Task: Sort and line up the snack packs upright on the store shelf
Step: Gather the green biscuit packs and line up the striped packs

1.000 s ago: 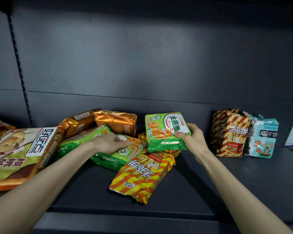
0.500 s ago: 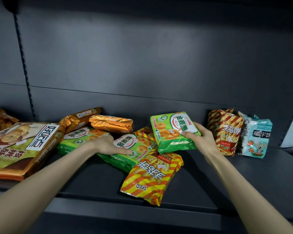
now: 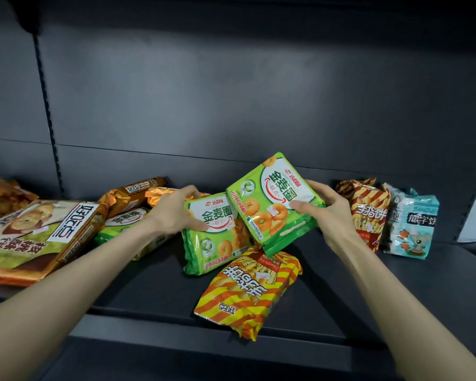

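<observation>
Clamping fingers (image 3: 300, 206) on two green packs (image 3: 215, 235) (image 3: 272, 207), left hand (image 3: 171, 215) one, right hand (image 3: 330, 215) one.

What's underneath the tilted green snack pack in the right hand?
Beneath the green pack, a striped orange-yellow pack lies flat on the shelf; its far end is covered.

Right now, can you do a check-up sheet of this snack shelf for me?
Surface: dark shelf.
Job's things: tilted green ring-biscuit pack and second green pack in hands; third green pack, yellow striped pack, gold packs, big biscuit pack lying down; red striped pack and teal pack upright at right.
Clutter: nothing seen.
Grippers: left hand grips second green pack; right hand grips tilted green ring-biscuit pack.
Cables: nothing seen.
Surroundings: dark back panel, slotted post.
</observation>
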Motion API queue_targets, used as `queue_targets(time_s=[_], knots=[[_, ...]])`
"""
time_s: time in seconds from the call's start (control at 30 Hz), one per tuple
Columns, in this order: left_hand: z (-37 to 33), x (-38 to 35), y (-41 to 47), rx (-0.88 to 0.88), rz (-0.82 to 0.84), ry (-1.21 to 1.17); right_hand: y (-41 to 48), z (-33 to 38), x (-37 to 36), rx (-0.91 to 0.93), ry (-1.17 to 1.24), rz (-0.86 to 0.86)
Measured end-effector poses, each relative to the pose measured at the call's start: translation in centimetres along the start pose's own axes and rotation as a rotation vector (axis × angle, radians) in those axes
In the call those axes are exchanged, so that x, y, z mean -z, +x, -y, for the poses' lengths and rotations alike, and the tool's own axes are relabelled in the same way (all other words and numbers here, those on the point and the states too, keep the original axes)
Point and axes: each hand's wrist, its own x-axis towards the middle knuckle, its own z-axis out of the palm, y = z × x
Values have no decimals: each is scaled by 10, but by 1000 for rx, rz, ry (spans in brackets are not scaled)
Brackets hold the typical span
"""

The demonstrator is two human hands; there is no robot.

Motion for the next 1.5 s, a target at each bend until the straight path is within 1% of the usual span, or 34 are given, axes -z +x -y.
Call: queue_targets(time_s=[0.17,0.33,0.43,0.57,0.63,0.77,0.93,1.07,1.2,1.37,1.5], knots=[[18,-4,5,36,-148,-74,3,4,5,13,58,31],[30,-7,9,-16,-174,-225,14,8,-5,12,67,126],[37,-4,12,-33,-138,-348,20,14,-21,37,3,201],[34,6,9,133,-5,-799,30,20,-44,65,-63,276],[38,9,8,191,81,-922,34,23,-56,78,-94,315],[49,7,7,134,261,-878,36,21,-82,91,-162,398],[55,7,6,98,318,-836,29,10,-98,96,-231,457],[57,7,-2,79,305,-740,23,-2,-105,125,-336,470],[58,1,-7,73,255,-671,21,-15,-103,145,-526,395],[59,-4,-7,35,229,-667,16,-19,-96,83,-604,483],[57,-10,-5,21,198,-637,17,-19,-90,81,-621,425]])
